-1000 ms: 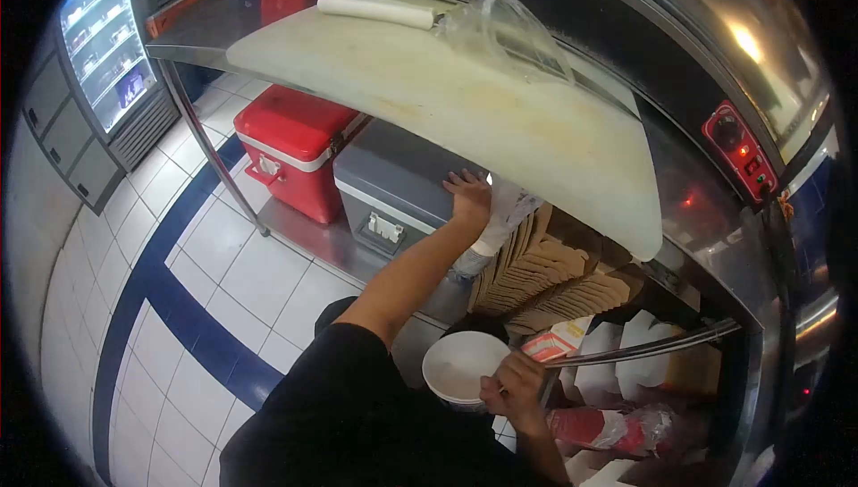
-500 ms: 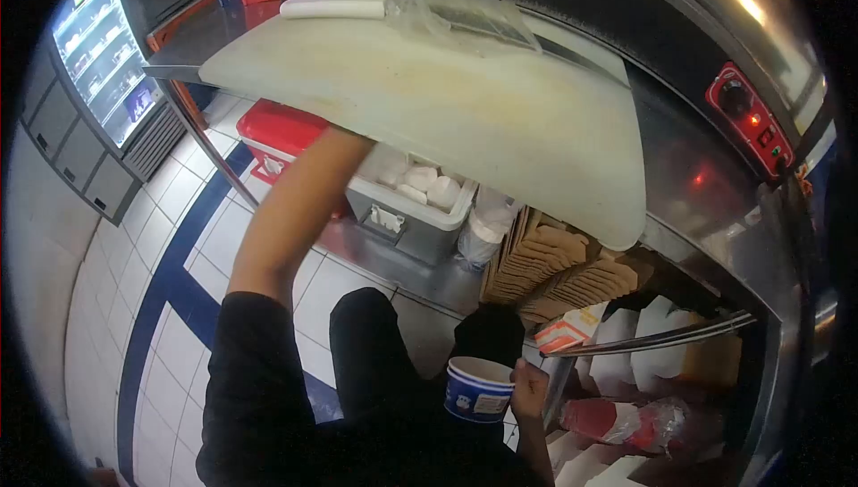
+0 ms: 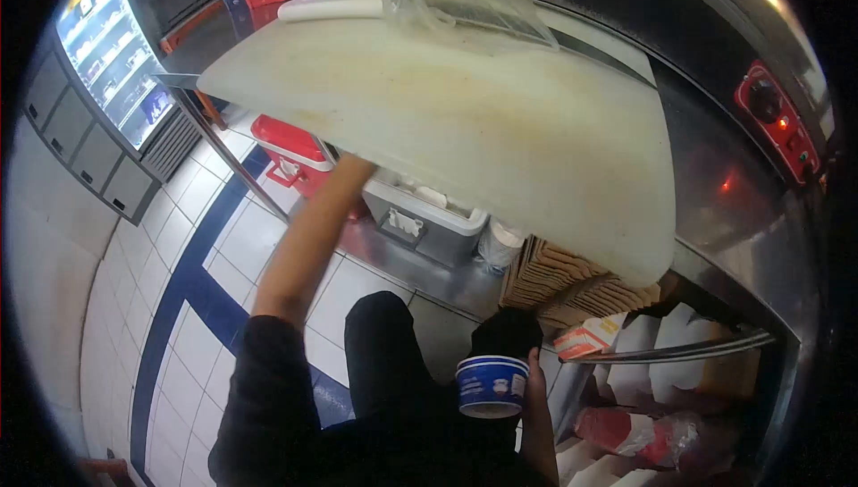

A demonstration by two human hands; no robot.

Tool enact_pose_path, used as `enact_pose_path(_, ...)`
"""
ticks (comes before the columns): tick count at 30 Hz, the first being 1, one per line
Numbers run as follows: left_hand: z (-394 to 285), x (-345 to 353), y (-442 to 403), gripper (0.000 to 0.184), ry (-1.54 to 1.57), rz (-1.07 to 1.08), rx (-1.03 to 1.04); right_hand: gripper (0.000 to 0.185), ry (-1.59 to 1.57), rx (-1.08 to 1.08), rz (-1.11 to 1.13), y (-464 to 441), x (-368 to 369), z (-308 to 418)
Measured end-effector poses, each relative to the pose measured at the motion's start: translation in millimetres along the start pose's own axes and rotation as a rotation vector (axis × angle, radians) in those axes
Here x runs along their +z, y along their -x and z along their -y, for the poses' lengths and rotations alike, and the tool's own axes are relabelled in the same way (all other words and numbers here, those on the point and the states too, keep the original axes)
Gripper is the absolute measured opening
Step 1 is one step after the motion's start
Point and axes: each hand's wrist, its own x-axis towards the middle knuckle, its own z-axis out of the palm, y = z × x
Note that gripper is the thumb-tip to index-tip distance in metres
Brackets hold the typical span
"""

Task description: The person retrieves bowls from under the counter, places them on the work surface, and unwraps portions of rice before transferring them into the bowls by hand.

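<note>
My left forearm reaches under the white cutting board (image 3: 465, 121), over the open grey cooler (image 3: 429, 235); the hand itself is hidden beneath the board. White contents show along the cooler's near side. Low in the view, my right hand (image 3: 534, 389) grips the right side of a blue and white paper tub (image 3: 492, 386). The tub is tipped, with its side facing me, in front of my dark-clothed knees.
A red cooler (image 3: 293, 146) stands left of the grey one. Right of it are a plastic-wrapped stack (image 3: 500, 246), folded brown cardboard (image 3: 572, 281) and a metal bar (image 3: 670, 350). A lit display fridge (image 3: 107, 49) is at the far left.
The grey cooler, closed a second ago, is open. My left hand has gone from its lid to under the board. My right hand has raised and tilted the tub, turning its blue side into view.
</note>
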Motion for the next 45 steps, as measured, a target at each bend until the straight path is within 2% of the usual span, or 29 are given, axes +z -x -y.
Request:
enact_pose_path(1, -11.1, 18.5, 2.1, 0.052, 0.003, 0.01, -0.011, 0.072, -0.108, 0.014, 0.065, -8.5, -9.1, -7.1)
enact_pose_path(5, -47.8, 82.4, 8.2, 0.052, 0.06, 0.029, -0.077, 0.074, -0.099, 0.074, -0.077, -9.4, -5.6, -0.9)
enact_pose_path(7, -58.8, 108.0, 7.6, 0.052, 0.112, 0.043, -0.132, 0.07, -0.075, 0.012, 0.007, -3.5, -20.1, 0.2)
enact_pose_path(8, -60.8, 120.3, 9.7, 0.052, 0.147, 0.06, -0.165, 0.063, -0.091, 0.008, -0.018, 6.5, -18.2, 4.2)
enact_pose_path(10, -64.8, 145.3, 5.2, 0.052, 0.358, 0.045, -0.254, 0.063, -0.111, 0.003, -0.13, -8.3, -53.8, -24.1)
enact_pose_path(13, -63.1, 148.5, 2.6, 0.051, 0.274, 0.074, -0.329, 0.069, -0.093, 0.119, -0.198, 1.8, -102.8, -46.1)
enact_pose_path(16, -62.1, 147.7, 0.3, 0.051, 0.282, 0.089, -0.366, 0.058, 0.032, -0.165, -0.063, 4.5, -126.8, -78.7)
enact_pose_path(18, -61.3, 145.7, 1.3, 0.051, 0.303, 0.09, -0.384, 0.047, -0.025, -0.11, -0.101, -6.4, -135.5, -82.2)
enact_pose_path(25, -43.2, 131.4, 18.9, 0.051, 0.481, 0.066, -0.491, 0.068, -0.106, -0.144, -0.152, 17.4, -107.1, -45.4)
enact_pose_path(28, -27.4, 117.3, 28.1, 0.051, 0.675, 0.02, -0.56, 0.07, -0.346, -0.042, -0.208, 40.4, -83.1, -25.8)
enact_pose_path(29, -20.8, 111.7, 33.1, 0.052, 0.766, 0.004, -0.591, 0.066, -0.348, -0.073, -0.251, 48.2, -73.8, -21.3)
enact_pose_path(31, -13.1, 92.2, 39.4, 0.052, 1.099, -0.038, -0.661, 0.073, -0.416, -0.115, -0.157, 58.5, -69.0, -20.8)
enact_pose_path(32, -9.1, 83.8, 45.4, 0.052, 1.258, -0.058, -0.702, 0.077, -0.456, -0.102, -0.196, 61.7, -60.3, -18.3)
enact_pose_path(34, -2.7, 58.7, 59.2, 0.052, 1.572, -0.053, -0.771, 0.081, -0.313, -0.174, -0.114, 91.7, -34.0, 3.4)
enact_pose_path(37, -3.0, 15.6, 89.7, 0.052, 1.961, 0.008, -0.874, 0.078, -0.529, -0.122, -0.005, 110.7, -11.0, 22.7)
enact_pose_path(41, -52.8, -63.1, 173.3, 0.052, 2.261, 0.3, -1.021, 0.069, -0.497, 0.004, 0.115, 165.0, 18.8, 59.4)
enact_pose_path(44, -92.3, -134.6, 273.3, 0.053, 2.328, 0.644, -1.128, 0.067, -0.477, 0.061, 0.12, 225.9, 77.7, 138.7)
enact_pose_path(45, -93.6, -158.7, 298.9, 0.057, 2.33, 0.775, -1.123, 0.068, -0.53, 0.061, 0.156, 242.8, 79.0, 136.5)
